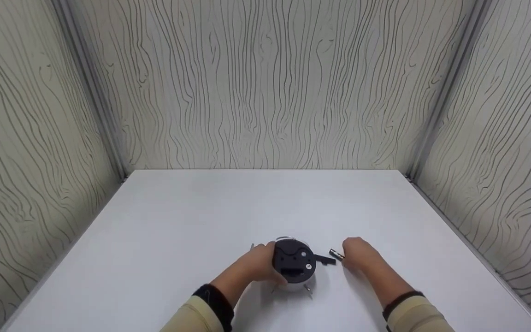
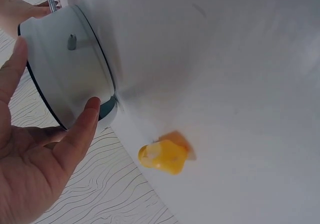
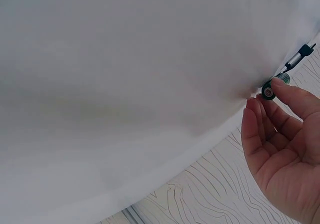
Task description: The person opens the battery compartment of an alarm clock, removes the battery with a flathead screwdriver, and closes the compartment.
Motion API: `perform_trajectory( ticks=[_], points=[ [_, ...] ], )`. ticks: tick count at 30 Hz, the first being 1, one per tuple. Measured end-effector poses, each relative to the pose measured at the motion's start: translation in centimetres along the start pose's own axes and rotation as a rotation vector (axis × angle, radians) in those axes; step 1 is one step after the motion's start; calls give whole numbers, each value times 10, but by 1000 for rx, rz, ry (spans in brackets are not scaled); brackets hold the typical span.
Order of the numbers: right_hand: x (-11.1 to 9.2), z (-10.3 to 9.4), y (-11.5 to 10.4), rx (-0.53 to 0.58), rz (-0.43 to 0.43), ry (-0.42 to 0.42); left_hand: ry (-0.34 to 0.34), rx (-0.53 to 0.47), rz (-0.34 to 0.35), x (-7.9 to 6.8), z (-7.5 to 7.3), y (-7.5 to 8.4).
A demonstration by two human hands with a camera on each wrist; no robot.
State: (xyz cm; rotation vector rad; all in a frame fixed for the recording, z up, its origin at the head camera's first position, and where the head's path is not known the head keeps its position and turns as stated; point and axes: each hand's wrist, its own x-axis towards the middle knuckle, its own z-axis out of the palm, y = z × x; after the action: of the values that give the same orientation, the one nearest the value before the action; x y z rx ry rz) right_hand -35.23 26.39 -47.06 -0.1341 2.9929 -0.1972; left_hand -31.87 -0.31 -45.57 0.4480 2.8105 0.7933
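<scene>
A round alarm clock (image 1: 295, 261) with a black back and pale metal legs is tilted, its back facing up toward the head camera. My left hand (image 1: 262, 263) grips it by the left side, thumb and fingers spread around its white casing (image 2: 70, 59) in the left wrist view. My right hand (image 1: 358, 254), to the right of the clock, pinches a small cylindrical battery (image 1: 337, 254) between thumb and fingertips. In the right wrist view the green battery (image 3: 268, 92) shows its end. Between clock and right hand is a narrow black piece (image 1: 325, 260).
In the left wrist view a small yellow object (image 2: 165, 156) stands on the white table (image 1: 191, 207); its kind is unclear. Wood-grain patterned walls (image 1: 265, 83) enclose the table at the back and both sides.
</scene>
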Motion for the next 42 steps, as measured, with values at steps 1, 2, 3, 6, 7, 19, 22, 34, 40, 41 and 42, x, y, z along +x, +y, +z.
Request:
perform_trajectory(
  ticks=[1,2,3,6,7,19,22,34,40,41,42],
  points=[
    [0,0,0,0,-1,3,0,0,-8,0,0,0],
    [-1,-1,0,6,2,6,0,2,-16,0,0,1],
    [-1,-2,-1,11,6,10,-1,4,-22,0,1,1],
    [-1,-4,-3,37,30,15,-4,10,-36,-1,1,2],
    [-1,-5,-5,48,31,23,-4,12,-37,-1,1,2],
    [-4,-11,-31,87,-104,89,-7,12,-5,-3,-2,2],
    [-4,-8,-38,94,-157,95,-6,16,-1,-3,-2,1],
    [-3,6,-47,61,-247,117,0,-5,-27,-1,0,0],
    [-5,8,-51,49,-229,91,-8,-15,-43,0,0,0],
    [-6,8,-51,48,-233,95,-9,-19,-46,0,0,1],
    [-6,8,-52,50,-238,99,-11,-22,-48,0,0,0]
  ],
)
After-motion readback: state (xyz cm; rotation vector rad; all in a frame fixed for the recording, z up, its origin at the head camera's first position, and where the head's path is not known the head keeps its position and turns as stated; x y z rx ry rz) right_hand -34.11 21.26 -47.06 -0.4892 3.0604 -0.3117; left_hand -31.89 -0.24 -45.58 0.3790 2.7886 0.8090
